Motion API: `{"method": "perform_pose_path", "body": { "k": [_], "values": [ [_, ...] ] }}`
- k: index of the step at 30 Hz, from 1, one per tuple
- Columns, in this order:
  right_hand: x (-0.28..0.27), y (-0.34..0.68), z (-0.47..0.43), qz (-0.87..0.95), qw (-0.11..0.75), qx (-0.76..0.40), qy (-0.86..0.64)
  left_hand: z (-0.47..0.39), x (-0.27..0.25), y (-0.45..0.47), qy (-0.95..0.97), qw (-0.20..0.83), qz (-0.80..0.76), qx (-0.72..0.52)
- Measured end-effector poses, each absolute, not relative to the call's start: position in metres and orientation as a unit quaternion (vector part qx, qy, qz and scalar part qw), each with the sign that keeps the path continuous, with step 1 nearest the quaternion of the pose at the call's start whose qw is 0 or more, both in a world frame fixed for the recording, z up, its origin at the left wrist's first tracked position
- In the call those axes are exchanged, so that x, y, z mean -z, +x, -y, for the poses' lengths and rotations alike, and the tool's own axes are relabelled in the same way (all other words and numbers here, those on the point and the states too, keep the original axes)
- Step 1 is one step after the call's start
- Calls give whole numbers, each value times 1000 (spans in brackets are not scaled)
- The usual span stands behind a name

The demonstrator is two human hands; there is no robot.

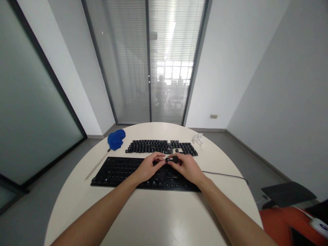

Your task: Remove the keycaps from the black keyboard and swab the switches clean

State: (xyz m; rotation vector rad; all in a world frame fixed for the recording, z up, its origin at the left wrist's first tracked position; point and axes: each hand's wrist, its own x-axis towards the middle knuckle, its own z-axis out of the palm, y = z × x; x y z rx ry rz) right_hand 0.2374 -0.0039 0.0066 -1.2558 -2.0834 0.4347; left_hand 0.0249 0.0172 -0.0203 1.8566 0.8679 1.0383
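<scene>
A black keyboard (115,171) lies on the round table, with many of its key positions bare of caps. My left hand (151,166) and my right hand (186,166) meet over its far edge, fingers bent in a pinch. Between their fingertips sits a small black piece (167,160); it is too small and too covered to tell whether it is a keycap. Just beyond my fingers, loose black keycaps (148,146) are laid out in rows in the keyboard's layout. Both palms hide the right middle part of the keyboard.
A blue cloth (116,139) lies at the far left, beside a thin pale stick (97,165) with a dark tip. White crumpled tissue (197,138) is at the far right. A black cable (225,174) runs off the table's right edge (246,194). An orange chair (279,223) stands right.
</scene>
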Motion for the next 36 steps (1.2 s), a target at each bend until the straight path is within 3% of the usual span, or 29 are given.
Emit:
{"method": "perform_pose_path", "body": {
  "k": [5, 16, 36],
  "values": [
    [-5, 266, -16, 722, 394, -144, -550, -15, 24, 23, 784, 339, -356, -379],
    [-5, 262, -45, 761, 222, -68, -607, -9, 21, 23, 827, 277, -357, -335],
    [-1, 254, -62, 749, 160, -63, -640, -10, 21, 22, 832, 269, -355, -330]
  ]
}}
